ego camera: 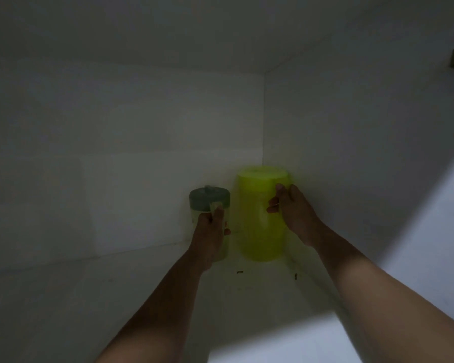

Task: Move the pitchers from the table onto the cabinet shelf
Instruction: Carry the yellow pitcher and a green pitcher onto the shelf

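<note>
So the whole view is basically the inside of a dim white cabinet [142, 113], with the back wall and right wall meeting in a corner, and the cabinet shelf [116, 297] running along the bottom. Biggest thing on it is the yellow-green pitcher [257, 231], standing upright way back near that corner, lid on. The right hand [291, 213] is on its right side near the top, and the grip there is curled round what looks like the handle, thumb up by the lid edge. Just left of it sits the smaller clear pitcher [212, 205] with a dark grey lid, also upright on the shelf, the two close but I can't tell if they touch. The left hand [211, 237] has its grip wrapped round the front of that one. A couple of little dark specks [240, 271] lie on the shelf in front of the yellow one.
</note>
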